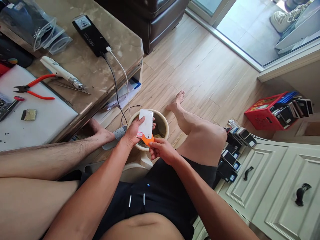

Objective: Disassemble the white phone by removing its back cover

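My left hand (133,133) is closed around a flat white rectangular phone-like piece (146,123), held upright over a cream round bin (163,124) on the floor between my legs. My right hand (161,150) pinches a small orange flat tool (147,140) and presses its edge against the lower end of the white piece. A small pink-edged tab shows at the piece's bottom left corner. The bin's inside holds some scraps.
A marble-topped low table (90,66) at left carries red-handled cutters (35,90), a white pen-shaped tool (61,71), a black device with cables (91,35) and a white mat (45,123). Cream drawers (275,186), rows of boxed items (232,150) and a red crate (267,113) stand at right.
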Available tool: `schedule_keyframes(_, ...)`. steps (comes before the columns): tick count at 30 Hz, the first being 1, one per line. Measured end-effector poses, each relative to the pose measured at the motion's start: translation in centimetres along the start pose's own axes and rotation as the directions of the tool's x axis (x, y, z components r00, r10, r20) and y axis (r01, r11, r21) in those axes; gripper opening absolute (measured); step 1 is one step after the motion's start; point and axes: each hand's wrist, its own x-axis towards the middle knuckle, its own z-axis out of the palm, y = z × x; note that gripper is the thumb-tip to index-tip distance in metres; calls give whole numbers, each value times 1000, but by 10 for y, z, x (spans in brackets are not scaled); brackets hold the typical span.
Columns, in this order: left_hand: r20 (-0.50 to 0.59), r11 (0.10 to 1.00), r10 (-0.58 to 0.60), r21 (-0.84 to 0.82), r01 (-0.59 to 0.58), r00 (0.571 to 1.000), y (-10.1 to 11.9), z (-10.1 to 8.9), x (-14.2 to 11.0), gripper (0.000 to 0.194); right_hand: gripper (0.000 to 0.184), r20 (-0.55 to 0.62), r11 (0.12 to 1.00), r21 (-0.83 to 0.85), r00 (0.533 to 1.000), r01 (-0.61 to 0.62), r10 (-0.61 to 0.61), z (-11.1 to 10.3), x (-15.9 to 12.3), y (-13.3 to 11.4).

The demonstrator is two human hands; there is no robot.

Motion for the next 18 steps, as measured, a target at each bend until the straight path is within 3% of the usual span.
schedule_keyframes(8,-57,998,36,-53,-39,998,-7,5,0,46,26,-20,999,29,999,-26,26,6,1,6)
schedule_keyframes(18,-197,988,155,18,-154,968,-24,3,1,51,31,-31,976,218,999,14,-8,24,12,20)
